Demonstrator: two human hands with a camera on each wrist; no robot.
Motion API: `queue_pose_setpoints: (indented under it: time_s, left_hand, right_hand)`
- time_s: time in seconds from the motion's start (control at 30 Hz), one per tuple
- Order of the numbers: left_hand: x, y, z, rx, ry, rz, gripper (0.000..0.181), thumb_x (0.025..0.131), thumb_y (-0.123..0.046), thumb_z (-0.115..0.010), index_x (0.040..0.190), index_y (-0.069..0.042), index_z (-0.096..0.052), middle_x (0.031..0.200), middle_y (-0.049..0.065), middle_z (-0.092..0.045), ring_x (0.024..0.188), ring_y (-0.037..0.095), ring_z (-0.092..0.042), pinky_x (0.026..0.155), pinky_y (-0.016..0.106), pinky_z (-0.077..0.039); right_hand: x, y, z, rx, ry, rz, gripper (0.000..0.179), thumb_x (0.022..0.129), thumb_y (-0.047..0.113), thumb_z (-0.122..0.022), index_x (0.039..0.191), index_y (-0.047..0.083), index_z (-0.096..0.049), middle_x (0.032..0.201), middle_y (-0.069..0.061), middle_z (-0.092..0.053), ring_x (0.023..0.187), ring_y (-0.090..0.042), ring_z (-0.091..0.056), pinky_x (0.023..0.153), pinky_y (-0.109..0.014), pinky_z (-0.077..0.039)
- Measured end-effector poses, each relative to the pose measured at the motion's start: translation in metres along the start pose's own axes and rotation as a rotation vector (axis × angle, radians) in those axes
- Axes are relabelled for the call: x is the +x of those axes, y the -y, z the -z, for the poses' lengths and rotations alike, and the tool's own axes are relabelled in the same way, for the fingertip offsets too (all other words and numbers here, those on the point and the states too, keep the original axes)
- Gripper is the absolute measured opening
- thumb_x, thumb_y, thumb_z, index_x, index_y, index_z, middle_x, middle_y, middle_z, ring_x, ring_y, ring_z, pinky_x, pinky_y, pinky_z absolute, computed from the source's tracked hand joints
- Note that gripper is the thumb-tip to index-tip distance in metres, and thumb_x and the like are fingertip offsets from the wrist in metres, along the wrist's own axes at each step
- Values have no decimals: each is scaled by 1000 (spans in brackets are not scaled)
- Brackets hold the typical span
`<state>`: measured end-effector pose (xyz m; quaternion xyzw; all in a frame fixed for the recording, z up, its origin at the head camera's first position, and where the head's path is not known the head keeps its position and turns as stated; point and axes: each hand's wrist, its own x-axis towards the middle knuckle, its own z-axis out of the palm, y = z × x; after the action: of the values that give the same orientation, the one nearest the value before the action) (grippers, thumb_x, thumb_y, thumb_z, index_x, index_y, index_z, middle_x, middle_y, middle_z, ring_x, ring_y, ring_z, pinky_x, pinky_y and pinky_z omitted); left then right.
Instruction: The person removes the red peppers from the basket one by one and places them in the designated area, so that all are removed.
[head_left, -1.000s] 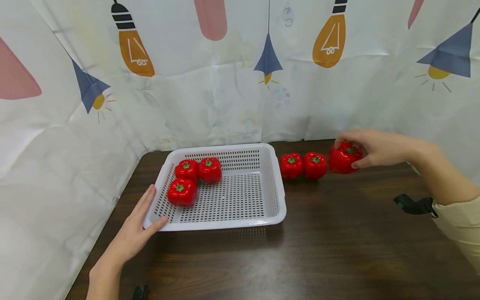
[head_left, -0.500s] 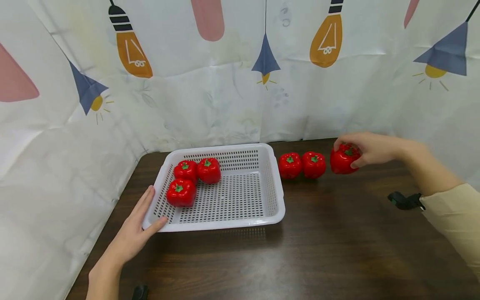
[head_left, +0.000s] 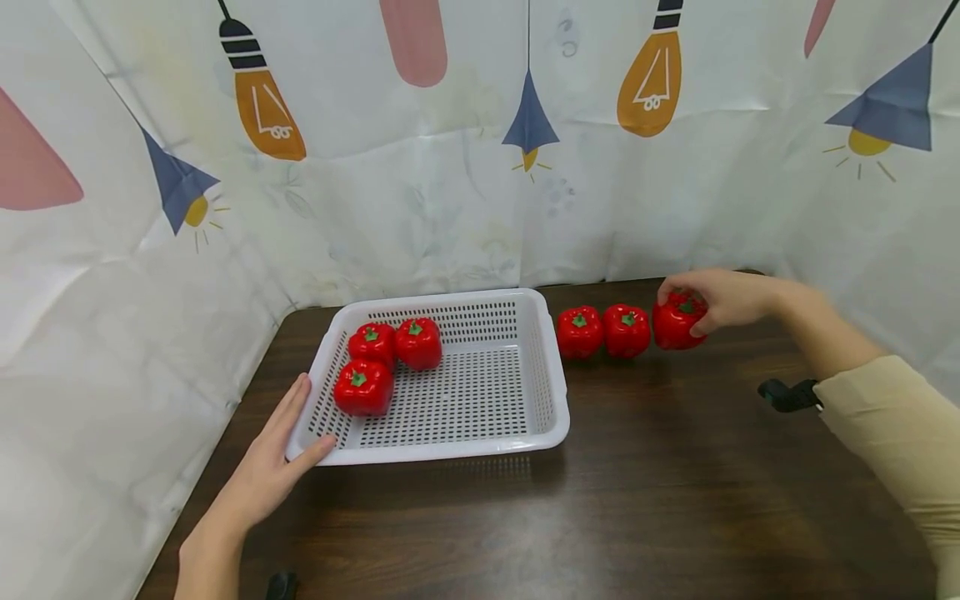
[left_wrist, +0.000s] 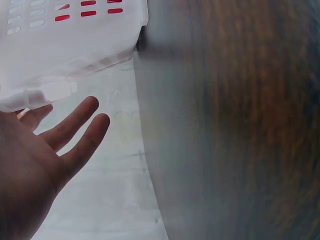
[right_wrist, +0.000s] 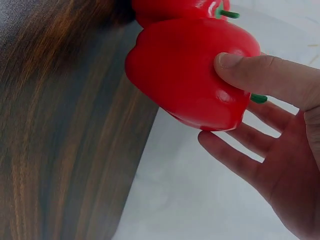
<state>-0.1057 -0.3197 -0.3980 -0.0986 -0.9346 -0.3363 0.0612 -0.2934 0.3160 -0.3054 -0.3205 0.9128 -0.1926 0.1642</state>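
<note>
My right hand (head_left: 729, 296) grips a red bell pepper (head_left: 672, 325) from above at the back of the table. In the right wrist view, the thumb presses one side of that bell pepper (right_wrist: 180, 70), and the fingers lie beyond it. Directly left of it, two more bell peppers (head_left: 627, 331) stand in a row beside a white perforated basket (head_left: 558, 417). Three bell peppers (head_left: 363, 388) sit inside the basket at its left end. My left hand (head_left: 262, 467) rests at the basket's front left corner, thumb on the rim. Its fingers look straight and spread in the left wrist view.
The dark wooden table (head_left: 600, 517) extends in front of the basket. A white printed curtain (head_left: 450, 208) hangs behind the table and along its left. A black strap (head_left: 787, 395) sticks out by the right sleeve (head_left: 877, 417).
The right hand has shifted slightly left with its bell pepper, narrowing the gap to the row. The right forearm and sleeve have come further left too. My left hand stays at the basket.
</note>
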Motion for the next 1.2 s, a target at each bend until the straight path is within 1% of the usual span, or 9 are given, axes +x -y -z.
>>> queue_pose_setpoints:
  time_s: [0.23,0.37,0.6,0.8,0.97,1.07,1.2]
  left_hand:
    - [1,0,0,-4,-9,-12,93,94,-30,-73,166,-20,-15,171,12,-13,146,50,-27,102,76,-31]
    - [2,0,0,3,-8,-7,92,95,-32,-72,166,-21,-15,171,10,-12,147,48,-25,104,75,-30]
    - [1,0,-1,-10,-14,-8,92,95,-30,-72,166,-20,-16,171,9,-12,148,47,-24,105,75,-28]
    - [-1,-1,-1,-14,-18,-10,92,94,-29,-73,166,-20,-16,171,10,-13,146,49,-27,103,75,-31]
    - [-1,0,-1,-16,-20,-9,92,94,-29,-73,166,-19,-16,171,11,-13,146,49,-27,103,75,-31]
    - [-1,-1,-1,-19,-22,-9,92,94,-29,-73,166,-20,-16,171,10,-13,147,49,-26,103,75,-31]
    - [-1,-1,-1,-17,-20,-9,92,94,-30,-73,166,-20,-16,171,10,-13,147,48,-26,103,75,-31]
  right_hand:
    - [4,-2,-2,15,3,-9,51,81,-2,-79,125,11,-58,113,-6,-61,96,-27,-55,76,-40,-52]
    - [6,-5,-3,24,-1,-18,50,82,-2,-79,125,11,-58,113,-7,-61,95,-27,-55,75,-40,-52]
    - [9,-11,-7,34,2,-35,51,82,-2,-79,125,11,-58,117,-7,-60,100,-28,-56,77,-39,-53]
    - [13,-14,-12,60,10,-37,50,81,-5,-78,125,11,-58,120,-9,-60,104,-29,-56,80,-41,-53]
    - [17,-16,-16,61,24,-33,50,80,-8,-76,123,11,-58,118,-8,-59,99,-27,-54,79,-40,-52]
    - [19,-17,-18,58,25,-35,51,79,-10,-75,123,11,-58,118,-9,-58,99,-27,-54,78,-40,-51]
    - [19,-17,-19,58,23,-35,52,78,-11,-74,123,10,-58,117,-10,-58,96,-27,-53,75,-40,-51]
